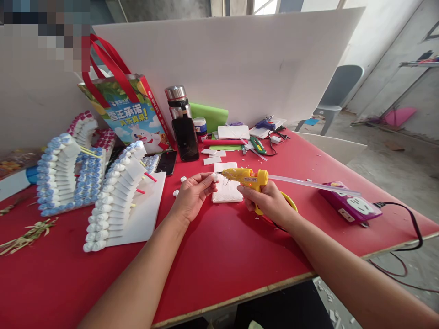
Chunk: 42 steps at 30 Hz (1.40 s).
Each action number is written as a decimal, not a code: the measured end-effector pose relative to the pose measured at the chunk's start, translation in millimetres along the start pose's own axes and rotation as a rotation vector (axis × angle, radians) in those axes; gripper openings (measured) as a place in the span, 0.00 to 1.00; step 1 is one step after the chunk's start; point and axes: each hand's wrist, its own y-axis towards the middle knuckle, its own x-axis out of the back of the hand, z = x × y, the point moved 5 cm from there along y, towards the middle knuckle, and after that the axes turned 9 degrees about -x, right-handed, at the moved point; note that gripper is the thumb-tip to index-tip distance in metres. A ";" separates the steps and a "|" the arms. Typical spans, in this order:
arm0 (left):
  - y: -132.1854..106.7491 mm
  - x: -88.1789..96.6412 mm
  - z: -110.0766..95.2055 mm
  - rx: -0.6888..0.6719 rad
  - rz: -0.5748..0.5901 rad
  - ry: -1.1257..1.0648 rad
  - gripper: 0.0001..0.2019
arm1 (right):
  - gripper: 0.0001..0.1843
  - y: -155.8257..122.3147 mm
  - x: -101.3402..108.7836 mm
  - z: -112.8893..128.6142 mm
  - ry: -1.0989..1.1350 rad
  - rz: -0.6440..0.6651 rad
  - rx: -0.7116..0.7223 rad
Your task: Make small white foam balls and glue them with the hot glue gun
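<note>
My left hand (196, 194) pinches a small white rolled flower (216, 177) between thumb and fingertips. In my right hand (265, 201) is a yellow hot glue gun (242, 177), its nozzle right at the flower; I cannot tell whether they touch. A long clear glue stick (312, 184) sticks out of the gun's back. Under the nozzle lies a white foam block (227, 193). A few more white flowers (176, 193) rest left of my left hand. Farther left stands a curved white foam piece (103, 214) edged with rows of white and pale blue flowers.
At the left are a blue-and-white flowered piece (56, 176) and a printed bag (132, 116). A steel flask (176, 98), a black phone (185, 139) and a green cutter (258, 145) lie toward the back. A purple power strip (350, 203) with a cable sits at the right edge.
</note>
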 end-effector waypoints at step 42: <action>-6.3 -6.9 -0.6 0.137 0.093 -0.308 0.09 | 0.19 12.3 130.9 -37.7 -0.804 -0.588 -0.210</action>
